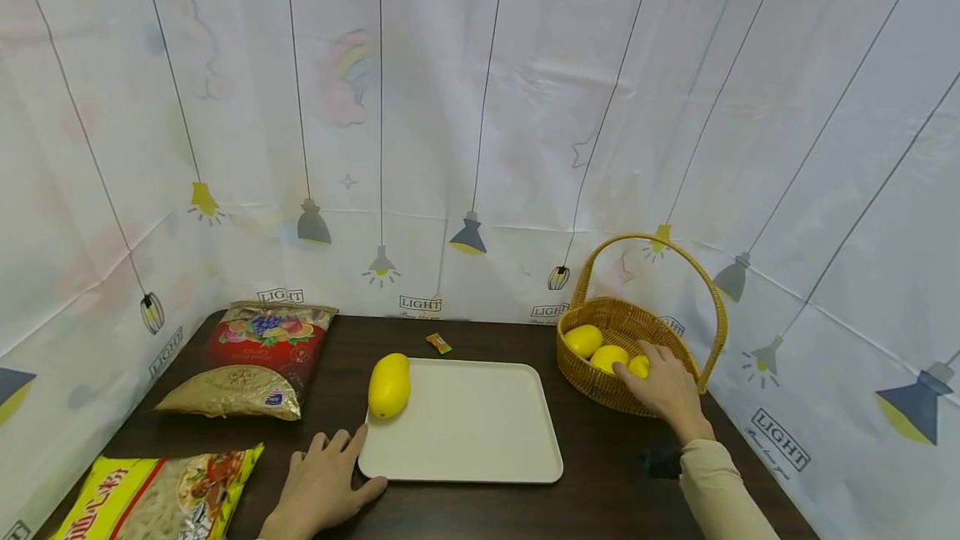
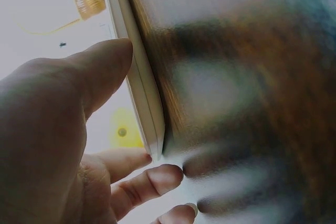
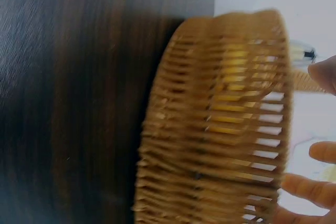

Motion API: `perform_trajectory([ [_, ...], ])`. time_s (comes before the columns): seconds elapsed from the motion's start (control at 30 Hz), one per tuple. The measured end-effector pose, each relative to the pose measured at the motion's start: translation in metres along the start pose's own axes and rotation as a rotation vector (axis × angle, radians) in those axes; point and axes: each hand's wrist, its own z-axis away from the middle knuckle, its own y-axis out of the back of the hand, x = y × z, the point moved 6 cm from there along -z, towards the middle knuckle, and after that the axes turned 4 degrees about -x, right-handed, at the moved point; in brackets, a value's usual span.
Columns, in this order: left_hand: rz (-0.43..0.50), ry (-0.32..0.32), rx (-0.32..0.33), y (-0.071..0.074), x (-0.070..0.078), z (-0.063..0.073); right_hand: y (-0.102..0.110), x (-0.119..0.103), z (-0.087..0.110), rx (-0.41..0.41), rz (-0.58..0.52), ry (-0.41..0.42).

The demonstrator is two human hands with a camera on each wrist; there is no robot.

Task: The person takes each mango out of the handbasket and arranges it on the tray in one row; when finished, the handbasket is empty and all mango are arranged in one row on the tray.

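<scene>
My left hand (image 1: pixel 321 477) lies at the near left corner of a cream tray (image 1: pixel 472 423). Its thumb and index finger touch the tray edge, and the other fingertips rest on the table. On the tray's left side sits a yellow mango-shaped fruit (image 1: pixel 389 386). Over the near right side of a wicker basket (image 1: pixel 600 386) reaches my right hand (image 1: pixel 663 386), fingers spread above a partly hidden yellow fruit (image 1: pixel 639 366). Two more yellow fruits, one at the left (image 1: pixel 583 341) and one in the middle (image 1: pixel 609 358), lie inside. The right wrist view shows the basket's slatted wall (image 3: pixel 215 124).
A red and gold bag (image 1: pixel 251 361) lies at the back left, with a yellow food packet (image 1: pixel 161 494) nearer. Behind the tray is a small orange and green wrapper (image 1: pixel 438 343). The basket's tall handle (image 1: pixel 652 237) arches up. A printed curtain (image 1: pixel 450 132) encloses the dark table (image 1: pixel 600 482).
</scene>
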Motion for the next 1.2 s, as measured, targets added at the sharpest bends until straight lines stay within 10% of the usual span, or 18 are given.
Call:
perform_trajectory([
  [1.2, 0.001, -0.006, 0.036, 0.000, 0.002, 0.001, -0.020, 0.030, -0.025, -0.359, -0.022, -0.139],
])
